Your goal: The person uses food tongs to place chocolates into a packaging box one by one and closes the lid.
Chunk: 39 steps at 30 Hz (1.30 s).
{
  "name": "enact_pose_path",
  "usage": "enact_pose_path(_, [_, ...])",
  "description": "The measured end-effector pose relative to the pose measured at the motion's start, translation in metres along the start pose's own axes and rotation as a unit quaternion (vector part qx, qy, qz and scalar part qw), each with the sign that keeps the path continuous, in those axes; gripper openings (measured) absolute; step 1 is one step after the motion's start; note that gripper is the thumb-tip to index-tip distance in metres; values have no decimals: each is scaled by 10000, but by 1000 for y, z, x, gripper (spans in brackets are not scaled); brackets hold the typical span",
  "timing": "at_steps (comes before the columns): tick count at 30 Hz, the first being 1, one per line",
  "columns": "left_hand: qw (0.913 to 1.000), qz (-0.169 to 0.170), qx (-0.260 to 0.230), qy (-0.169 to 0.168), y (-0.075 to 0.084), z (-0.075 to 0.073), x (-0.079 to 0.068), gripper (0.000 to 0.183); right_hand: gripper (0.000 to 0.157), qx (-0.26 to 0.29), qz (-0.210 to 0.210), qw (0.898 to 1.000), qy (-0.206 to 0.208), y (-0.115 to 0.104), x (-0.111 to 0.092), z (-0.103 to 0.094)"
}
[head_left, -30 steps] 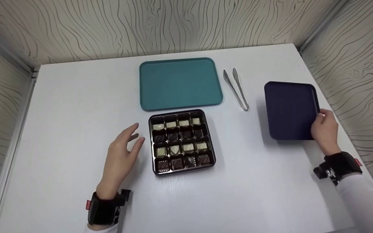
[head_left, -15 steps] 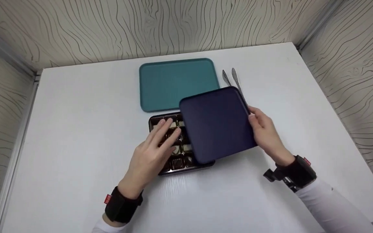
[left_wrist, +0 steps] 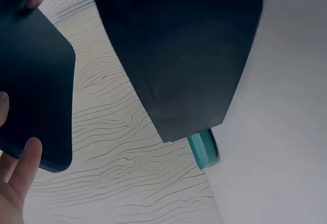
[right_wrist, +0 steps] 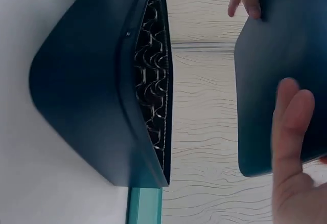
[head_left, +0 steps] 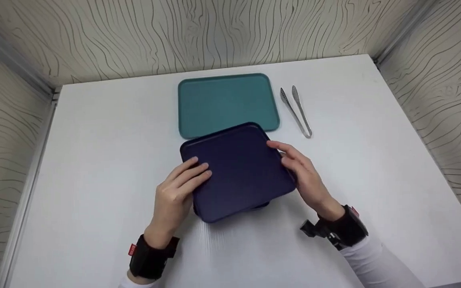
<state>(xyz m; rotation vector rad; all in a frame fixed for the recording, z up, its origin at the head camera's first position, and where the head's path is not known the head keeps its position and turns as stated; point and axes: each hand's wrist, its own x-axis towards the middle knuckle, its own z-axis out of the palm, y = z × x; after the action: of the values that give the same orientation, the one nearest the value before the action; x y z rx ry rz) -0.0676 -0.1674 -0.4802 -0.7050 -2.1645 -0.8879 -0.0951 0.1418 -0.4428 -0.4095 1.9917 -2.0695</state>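
A dark navy square lid (head_left: 238, 172) hangs at a slant over the chocolate box, hiding nearly all of it in the head view. Only a corner of the box (head_left: 260, 206) shows below the lid there. In the right wrist view the deep box (right_wrist: 87, 86) stands apart from the raised lid (right_wrist: 276, 70), and its dark divided insert (right_wrist: 152, 75) is visible along the top. My left hand (head_left: 172, 198) grips the lid's left edge, several fingers lying over its top. At the opposite edge my right hand (head_left: 308, 182) holds it between thumb and fingers.
Behind the box, a teal tray (head_left: 228, 102) lies flat on the white table (head_left: 106, 140). Metal tongs (head_left: 300, 114) rest to the tray's right, their arms spread. Wood-grain patterned panels (head_left: 214, 36) enclose the back and sides.
My right hand has brought the lid leftward from the table's right side to above the chocolate box. My left hand has moved in and taken hold of the lid's left edge.
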Motion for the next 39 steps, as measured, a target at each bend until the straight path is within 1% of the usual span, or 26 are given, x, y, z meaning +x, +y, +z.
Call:
enact_pose_path(2, [9988, -385, -306, 79, 0, 0, -1, 42, 50, -58, -719, 9973, -118, 5, 0, 1])
enact_pose_path(4, [9957, -699, -587, 132, 0, 0, -1, 40, 49, -325, -1315, 9906, -183, 8, 0, 2])
enact_pose_path(5, [9930, -870, -781, 134, 0, 0, -1, 37, 47, -503, -1541, 9867, -151, 9, 0, 3])
enact_pose_path(7, [9872, -1186, -1061, 115, 1, -1, 0, 35, 44, -1060, -1938, 9753, 65, 9, 2, 5])
enact_pose_path(8, [9840, -1323, -1191, 93, 1, -1, 0, 33, 42, -1366, -2056, 9688, 233, 9, 3, 6])
enact_pose_path(10, [9764, -1632, -1413, -47, 3, -3, 2, 34, 38, -1922, -2209, 9540, 641, 9, 4, 8])
enact_pose_path(11, [9721, -1799, -1500, -111, 4, -3, 4, 36, 34, -2166, -2219, 9467, 874, 8, 5, 9])
enact_pose_path(12, [9675, -1990, -1548, -171, 5, -3, 5, 37, 31, -2355, -2171, 9411, 1082, 8, 6, 10])
enact_pose_path(14, [9546, -2389, -1747, -346, 7, -4, 8, 46, 19, -2575, -1893, 9377, 1364, 6, 8, 11])
enact_pose_path(16, [9411, -2806, -1795, -574, 9, -5, 12, 59, 11, -2507, -1430, 9468, 1427, 3, 10, 12])
enact_pose_path(17, [9343, -3018, -1762, -696, 9, -5, 13, 63, 11, -2392, -1141, 9543, 1380, 2, 11, 12])
enact_pose_path(19, [9217, -3400, -1557, -1032, 9, -4, 17, 65, 15, -2170, -582, 9663, 1253, 1, 14, 12])
enact_pose_path(20, [9169, -3549, -1383, -1196, 9, -4, 18, 63, 19, -2060, -320, 9710, 1174, 2, 15, 11])
enact_pose_path(21, [9112, -3698, -1221, -1341, 9, -4, 19, 61, 23, -1978, -83, 9739, 1112, 3, 16, 11])
enact_pose_path(23, [9025, -3907, -949, -1543, 8, -3, 21, 55, 29, -2019, 216, 9741, 998, 5, 18, 10])
enact_pose_path(25, [9004, -3971, -741, -1615, 8, -2, 22, 51, 32, -2135, 373, 9719, 915, 7, 19, 9])
enact_pose_path(28, [9042, -3934, -613, -1547, 7, -2, 23, 49, 34, -2370, 452, 9669, 836, 11, 20, 10])
enact_pose_path(31, [9086, -3888, -454, -1457, 4, 1, 22, 48, 34, -2577, 430, 9614, 861, 15, 23, 11])
enact_pose_path(33, [9091, -3914, -340, -1387, 1, 5, 21, 46, 34, -2802, 422, 9548, 900, 19, 26, 13])
enact_pose_path(36, [9131, -3878, -62, -1258, -4, 14, 16, 42, 34, -3287, 363, 9396, 882, 27, 31, 16])
enact_pose_path(39, [9197, -3739, 226, -1174, -8, 23, 10, 38, 35, -3923, 281, 9157, 829, 36, 35, 20])
